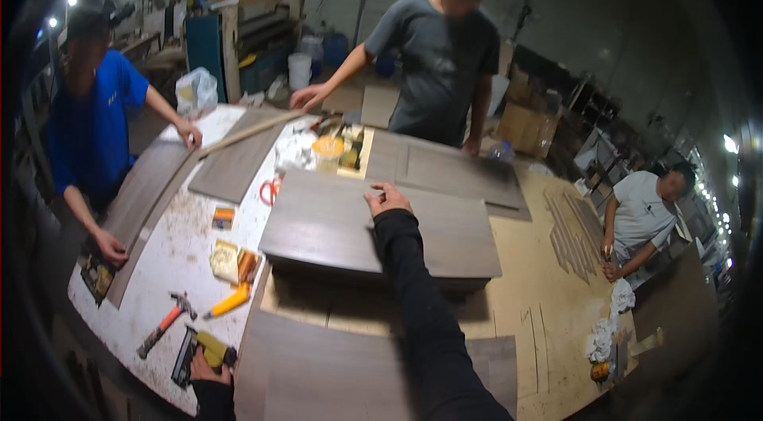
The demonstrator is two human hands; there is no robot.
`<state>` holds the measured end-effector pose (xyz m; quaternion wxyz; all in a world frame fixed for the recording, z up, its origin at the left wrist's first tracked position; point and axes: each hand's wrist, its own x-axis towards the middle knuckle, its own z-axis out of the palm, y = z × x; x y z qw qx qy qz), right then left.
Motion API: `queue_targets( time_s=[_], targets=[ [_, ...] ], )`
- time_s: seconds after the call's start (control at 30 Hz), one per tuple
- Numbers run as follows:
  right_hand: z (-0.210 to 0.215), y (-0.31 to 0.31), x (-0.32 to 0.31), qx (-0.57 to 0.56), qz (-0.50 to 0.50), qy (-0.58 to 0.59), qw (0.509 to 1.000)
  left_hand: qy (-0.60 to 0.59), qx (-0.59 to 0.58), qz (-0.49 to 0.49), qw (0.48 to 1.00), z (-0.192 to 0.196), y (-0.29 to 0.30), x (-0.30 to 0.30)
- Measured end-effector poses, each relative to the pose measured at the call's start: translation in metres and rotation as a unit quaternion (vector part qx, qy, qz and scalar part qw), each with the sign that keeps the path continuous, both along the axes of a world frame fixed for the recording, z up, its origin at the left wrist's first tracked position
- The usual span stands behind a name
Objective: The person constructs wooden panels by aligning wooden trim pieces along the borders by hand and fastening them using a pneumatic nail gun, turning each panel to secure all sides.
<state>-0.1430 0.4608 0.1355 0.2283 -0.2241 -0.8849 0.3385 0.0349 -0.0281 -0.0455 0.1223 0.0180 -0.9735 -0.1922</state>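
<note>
At the lower left, my left hand (208,369) is closed on a yellow-and-black nail gun (210,348) lying on the white worktop. Its fingers are partly hidden against the tool's body. Farther forward, my right hand (388,198) hovers over or lightly touches the top of a stack of grey-brown wood panels (334,222). Its fingers are loosely bent and apart, with nothing in them. Beside the nail gun lie a claw hammer (165,324) with a red-and-black handle and a yellow-handled utility knife (229,302).
Another panel (318,373) lies nearest me. A person in blue (95,119) handles a long board (151,190); one in grey (437,63) touches a wooden strip (254,131). At right, a person in white (636,214) stands by narrow pieces (571,234). An orange-lidded tub (327,147) stands behind the stack.
</note>
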Motion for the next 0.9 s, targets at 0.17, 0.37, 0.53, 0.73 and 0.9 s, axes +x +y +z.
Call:
queue_targets(
  time_s=[0.17, 0.37, 0.53, 0.73, 0.9],
  targets=[
    [-0.030, -0.109, 0.121, -0.150, 0.069, 0.170, 0.972, 0.147, 0.012, -0.079, 0.986, 0.017, -0.005, -0.033],
    [-0.137, -0.088, 0.327, -0.108, -0.102, -0.006, 0.989, -0.030, -0.029, 0.018, 0.999, 0.039, 0.019, -0.038],
    [-0.133, -0.071, 0.439, 0.180, -0.342, -0.214, 0.897, 0.025, 0.023, -0.029, 0.999, 0.016, 0.011, -0.023],
    [-0.174, -0.019, 0.495, 0.026, -0.495, -0.246, 0.833, -0.013, 0.008, 0.010, 1.000, 0.016, 0.002, -0.005],
    [-0.176, -0.038, 0.488, 0.087, -0.482, -0.167, 0.855, 0.007, 0.009, -0.002, 1.000, -0.016, -0.012, -0.022]
  ],
)
